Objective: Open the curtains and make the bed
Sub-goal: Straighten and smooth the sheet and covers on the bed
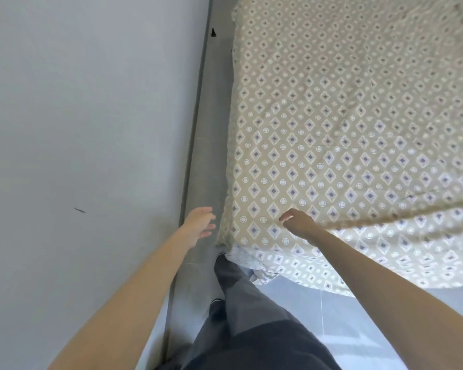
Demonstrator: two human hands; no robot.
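Both hands reach forward over the near corner of a bed, seen from the person's own head looking down. Their left hand (pixel 199 222) hovers with fingers spread and relaxed, holding nothing, over the narrow grey floor gap (pixel 211 145) between the bed and a pale wall (pixel 86 102). Their right hand (pixel 297 222) is loosely curled above the sheet (pixel 332 124), just inside the corner; whether its fingers pinch the fabric cannot be told. One dark trouser leg (pixel 241 297) stands close to the bed's corner.

Beyond the hands, the beige sheet with a blue diamond and circle pattern lies spread across the mattress, mostly smooth, with faint wrinkles toward the far right. Along the near edge it hangs loose and untucked over the tiled floor (pixel 318 311), bunched at the corner. No curtains are in view.

This looks like the bed-making step, at the stage of fitting the sheet. The next move probably calls for gripping the loose corner fabric, pulling it taut and tucking it under the mattress.
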